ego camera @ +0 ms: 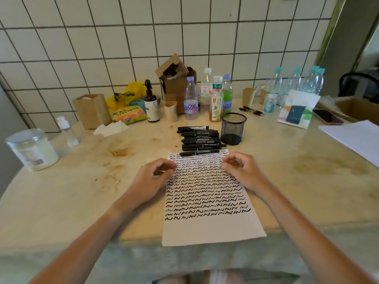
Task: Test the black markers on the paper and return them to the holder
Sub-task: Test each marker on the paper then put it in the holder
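Several black markers [200, 138] lie side by side in a stack on the table, just beyond the top edge of a white paper [207, 193] covered with rows of black squiggles. The nearest marker [200, 153] rests across the paper's top edge. A black mesh holder [233, 128] stands upright to the right of the markers, and no markers show inside it. My left hand [152, 177] rests at the paper's left edge, fingers loosely curled, holding nothing. My right hand [241, 169] rests at the paper's right edge, also loosely curled and holding nothing.
Behind the markers stand several bottles [215, 97], paper cups [170, 110], a cardboard box [176, 80] and a spray bottle [151, 103]. A clear jar [32, 148] sits far left. White sheets [356, 138] lie at the right. The tiled wall closes the back.
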